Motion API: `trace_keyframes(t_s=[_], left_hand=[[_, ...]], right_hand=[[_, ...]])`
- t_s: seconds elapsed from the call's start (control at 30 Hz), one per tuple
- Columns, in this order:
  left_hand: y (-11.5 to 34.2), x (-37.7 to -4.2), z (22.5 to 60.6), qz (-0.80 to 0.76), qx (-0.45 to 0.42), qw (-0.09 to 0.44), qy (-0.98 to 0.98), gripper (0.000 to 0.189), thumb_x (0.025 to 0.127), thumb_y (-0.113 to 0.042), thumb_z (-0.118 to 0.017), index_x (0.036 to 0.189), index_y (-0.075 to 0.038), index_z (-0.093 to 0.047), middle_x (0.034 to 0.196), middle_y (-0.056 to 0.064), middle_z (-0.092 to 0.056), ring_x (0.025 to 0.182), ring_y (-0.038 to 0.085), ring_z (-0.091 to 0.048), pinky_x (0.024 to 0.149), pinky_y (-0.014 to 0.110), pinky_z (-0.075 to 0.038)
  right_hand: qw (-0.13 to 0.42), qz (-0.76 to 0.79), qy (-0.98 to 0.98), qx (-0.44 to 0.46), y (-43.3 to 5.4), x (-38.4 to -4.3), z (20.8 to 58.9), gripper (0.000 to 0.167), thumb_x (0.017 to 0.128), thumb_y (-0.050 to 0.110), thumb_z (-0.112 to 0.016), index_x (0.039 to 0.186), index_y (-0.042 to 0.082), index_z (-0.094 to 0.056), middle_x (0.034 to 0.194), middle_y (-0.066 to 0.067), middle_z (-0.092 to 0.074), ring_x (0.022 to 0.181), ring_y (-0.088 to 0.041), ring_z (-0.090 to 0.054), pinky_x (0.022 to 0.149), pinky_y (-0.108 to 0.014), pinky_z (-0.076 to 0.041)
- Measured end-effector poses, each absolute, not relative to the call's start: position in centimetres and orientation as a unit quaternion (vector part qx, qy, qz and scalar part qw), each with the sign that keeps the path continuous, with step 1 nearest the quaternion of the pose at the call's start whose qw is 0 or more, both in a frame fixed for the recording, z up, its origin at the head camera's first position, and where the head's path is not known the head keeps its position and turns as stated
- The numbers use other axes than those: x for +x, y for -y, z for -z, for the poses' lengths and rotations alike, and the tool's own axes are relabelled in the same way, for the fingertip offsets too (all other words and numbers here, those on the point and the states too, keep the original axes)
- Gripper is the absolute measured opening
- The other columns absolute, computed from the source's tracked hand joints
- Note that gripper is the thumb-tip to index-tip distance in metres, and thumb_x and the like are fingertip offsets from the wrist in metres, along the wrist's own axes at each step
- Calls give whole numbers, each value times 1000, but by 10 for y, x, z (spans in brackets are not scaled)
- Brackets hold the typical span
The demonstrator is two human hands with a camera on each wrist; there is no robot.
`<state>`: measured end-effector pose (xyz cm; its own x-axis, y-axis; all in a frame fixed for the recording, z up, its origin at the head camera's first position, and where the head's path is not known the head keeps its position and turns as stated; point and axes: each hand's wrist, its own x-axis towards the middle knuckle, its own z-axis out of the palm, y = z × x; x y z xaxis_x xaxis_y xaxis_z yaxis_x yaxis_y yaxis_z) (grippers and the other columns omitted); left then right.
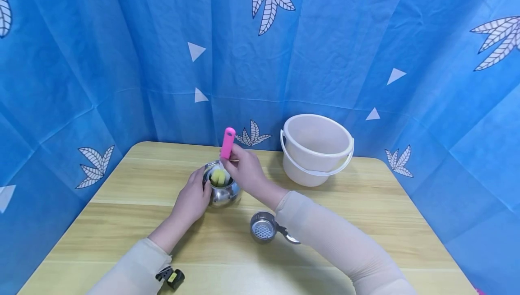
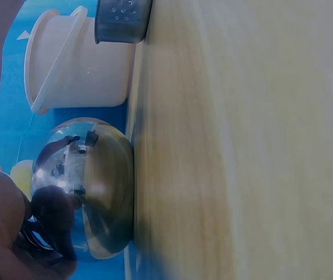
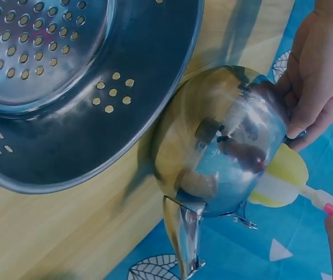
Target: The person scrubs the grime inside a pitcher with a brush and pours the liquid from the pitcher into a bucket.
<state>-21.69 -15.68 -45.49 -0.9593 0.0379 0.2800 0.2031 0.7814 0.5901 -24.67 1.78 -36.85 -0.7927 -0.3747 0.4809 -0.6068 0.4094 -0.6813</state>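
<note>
A small, round, shiny metal pot (image 1: 223,197) stands on the table, with a metal handle (image 3: 183,239) at its side in the right wrist view. My left hand (image 1: 197,195) grips its rim from the left; the fingers lie partly hidden behind the metal. From above, my right hand (image 1: 248,168) holds a sponge brush by its pink handle (image 1: 228,144). The brush's yellow and white sponge head (image 1: 218,178) sits inside the pot's mouth, its lower end hidden by the wall. In the right wrist view the yellow sponge (image 3: 284,175) shows at the opening.
A metal strainer (image 1: 263,228) with a perforated bottom and a handle lies just in front of the pot, beside the right sleeve. The white bucket (image 1: 310,177) with its hoop handle stands at the back right. A blue patterned curtain (image 1: 260,60) hangs behind the wooden table (image 1: 122,223).
</note>
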Motion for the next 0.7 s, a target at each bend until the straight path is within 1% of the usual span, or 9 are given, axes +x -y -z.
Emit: trace_keyframes(t_s=[0.2,0.47,0.7], left_hand=[[157,-217,455,326,-64,125,935,58,107,-26,-40,152,9,-28,152,29,-35,132,47,-46,107,59,-41],[157,-217,454,326,-75,133,933,58,107,-23,-41,152,10,-28,151,31,-35,133,47,-45,108,58,-40],[157,-216,453,332,-82,138,929,57,106,-19,-44,152,10,-27,151,32,-35,132,48,-46,107,59,-41]], right_hand=[[138,-443,830,311,-18,-246,368,10,96,5,-66,106,3,-66,100,-11,-75,95,-20,-73,81,-16,-56],[140,-430,831,323,-18,-245,368,12,95,5,-68,106,2,-69,101,-12,-74,93,-21,-73,80,-14,-55],[143,-421,831,335,-16,-245,368,16,93,4,-70,109,0,-71,105,-11,-73,97,-19,-72,81,-12,-54]])
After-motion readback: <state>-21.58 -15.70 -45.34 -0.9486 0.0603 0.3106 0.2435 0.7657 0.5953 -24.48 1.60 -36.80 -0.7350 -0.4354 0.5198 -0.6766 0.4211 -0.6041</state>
